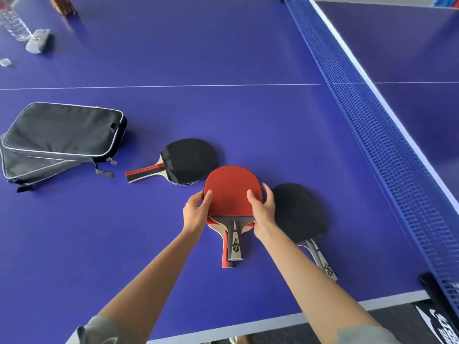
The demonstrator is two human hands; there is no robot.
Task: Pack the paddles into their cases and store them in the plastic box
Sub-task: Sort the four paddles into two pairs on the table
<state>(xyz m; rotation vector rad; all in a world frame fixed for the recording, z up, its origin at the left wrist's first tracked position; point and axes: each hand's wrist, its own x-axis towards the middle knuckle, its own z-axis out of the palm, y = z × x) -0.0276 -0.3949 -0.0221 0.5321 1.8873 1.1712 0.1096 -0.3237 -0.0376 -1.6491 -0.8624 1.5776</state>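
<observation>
Stacking two paddles before casing them.

Both hands pinch the rim of the red-faced paddle [232,188], left hand [196,213] and right hand [263,209] on opposite edges, squaring it over a second paddle [224,255] lying beneath on the blue bench [248,115]. Two black-faced paddles [188,160] [300,212] lie loose nearby; the black cases [62,130] sit well apart, leftward. Next, I judge, the pair must be carried to a case; no plastic box shows.
</observation>
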